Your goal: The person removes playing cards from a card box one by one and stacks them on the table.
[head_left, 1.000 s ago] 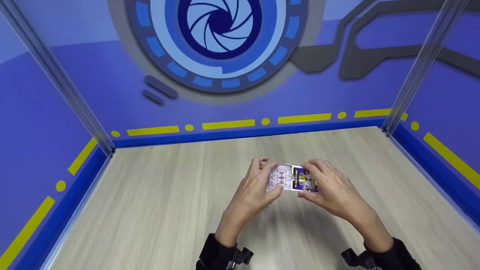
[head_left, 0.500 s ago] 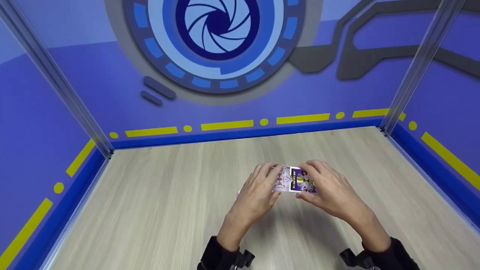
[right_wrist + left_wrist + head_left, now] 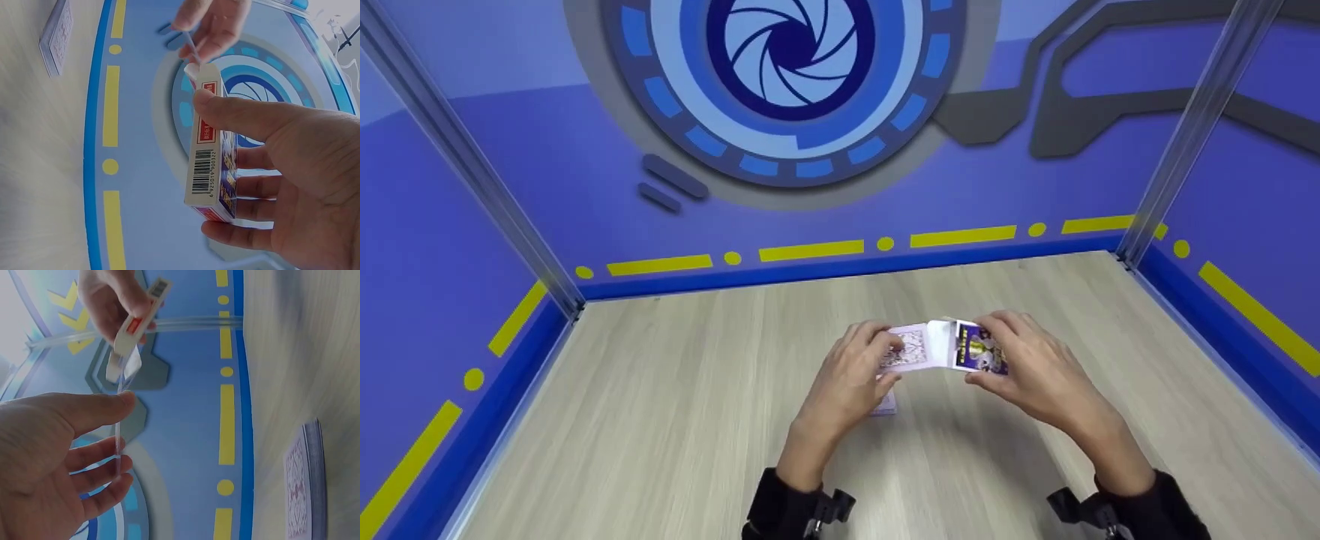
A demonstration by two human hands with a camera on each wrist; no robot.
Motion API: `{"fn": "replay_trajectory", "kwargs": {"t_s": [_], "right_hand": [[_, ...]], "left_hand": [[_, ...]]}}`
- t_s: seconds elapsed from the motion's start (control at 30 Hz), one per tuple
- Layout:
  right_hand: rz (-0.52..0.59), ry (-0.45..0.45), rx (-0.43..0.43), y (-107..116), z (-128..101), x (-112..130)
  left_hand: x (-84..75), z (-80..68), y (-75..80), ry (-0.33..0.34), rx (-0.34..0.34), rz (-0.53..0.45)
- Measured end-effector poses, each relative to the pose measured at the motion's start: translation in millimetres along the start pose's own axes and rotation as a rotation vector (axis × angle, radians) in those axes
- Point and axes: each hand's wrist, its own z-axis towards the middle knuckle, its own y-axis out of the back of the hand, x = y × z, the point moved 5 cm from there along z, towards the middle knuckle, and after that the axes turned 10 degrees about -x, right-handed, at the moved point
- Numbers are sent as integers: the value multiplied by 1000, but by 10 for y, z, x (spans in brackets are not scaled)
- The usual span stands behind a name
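My left hand (image 3: 844,379) pinches a thin packet of playing cards (image 3: 913,346), thumb on one edge and fingers on the other. In the left wrist view these cards (image 3: 118,444) appear edge-on, few in number. My right hand (image 3: 1039,371) grips a purple and white card box (image 3: 979,349), its thumb on the narrow barcoded side (image 3: 202,169). A white flap (image 3: 940,343) stands out from the box's mouth towards the cards, whose near end lies at or against it. Whether card ends sit inside is unclear.
Beneath my left hand, a thicker stack of cards (image 3: 301,486) lies on the wooden table (image 3: 697,405), partly hidden in the head view. Blue printed panels (image 3: 810,217) with metal corner posts (image 3: 1192,142) enclose the back and sides.
My left hand first shifted right towards the box, then drew back left with the cards. The box moved slightly right, and its white flap and the table stack have come into sight.
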Motion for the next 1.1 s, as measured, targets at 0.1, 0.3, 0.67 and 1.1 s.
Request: {"fn": "replay_trajectory", "kwargs": {"t_s": [0.1,0.3,0.67,1.1], "right_hand": [[-8,-19,-11,43,5,-55],[2,-48,-27,114,-3,-121],[11,-61,-21,134,7,-103],[0,-35,-33,124,2,-102]], "left_hand": [[124,-14,-5,49,31,-11],[337,-85,-113,120,136,-15],[539,-246,-377,240,312,19],[599,-344,-529,296,394,19]]}}
